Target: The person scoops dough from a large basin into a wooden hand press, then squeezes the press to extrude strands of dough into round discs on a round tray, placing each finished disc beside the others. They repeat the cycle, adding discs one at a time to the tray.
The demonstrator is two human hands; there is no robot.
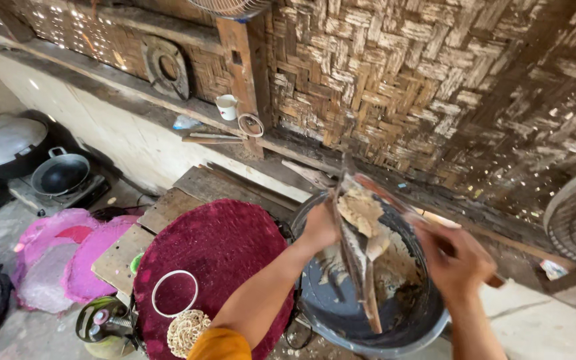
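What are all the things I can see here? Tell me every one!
Basin: one, dark grey, lower middle, smeared with pale paste.
Paste-coated strips: a few, pale, held over the basin.
Round mat: one, maroon, on the wooden table.
Ring: one, white, on the mat.
Woven coaster: one, tan, at the mat's front edge.
Wok: one, black, on a stove, left.
Pot lid: one, grey, far left.
Mug: one, white, on the wall ledge.
Bamboo wall: woven, brown, behind.
Left hand: holding the strips.
Right hand: blurred, over the basin's right rim.
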